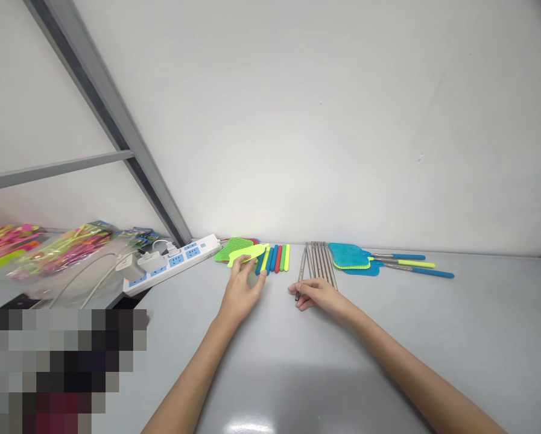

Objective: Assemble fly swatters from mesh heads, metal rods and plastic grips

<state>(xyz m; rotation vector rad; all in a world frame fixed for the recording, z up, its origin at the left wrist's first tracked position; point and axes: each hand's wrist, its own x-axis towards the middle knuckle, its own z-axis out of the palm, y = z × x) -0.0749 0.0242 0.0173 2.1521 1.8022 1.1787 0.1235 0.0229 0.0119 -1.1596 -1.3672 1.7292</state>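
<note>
My left hand [242, 287] has its fingers on a yellow-green fly swatter head [248, 255], which is tilted up over a green mesh swatter head [235, 248]. The thumb reaches toward a row of coloured handle grips [277, 258] in blue, red and yellow. My right hand [318, 293] pinches the lower end of a metal rod [302, 265]. Beside that rod, several more metal rods [322, 259] lie side by side, partly covered by the hand. To their right, assembled fly swatters [351, 256] are stacked with blue and yellow handles pointing right.
A white power strip [173, 264] with plugs and cables stands left of the swatter heads. Plastic bags of colourful items [78, 247] lie farther left, past a grey metal frame post [137, 144]. A pale wall [333, 120] rises behind the grey table [388, 337]. The lower left is pixelated.
</note>
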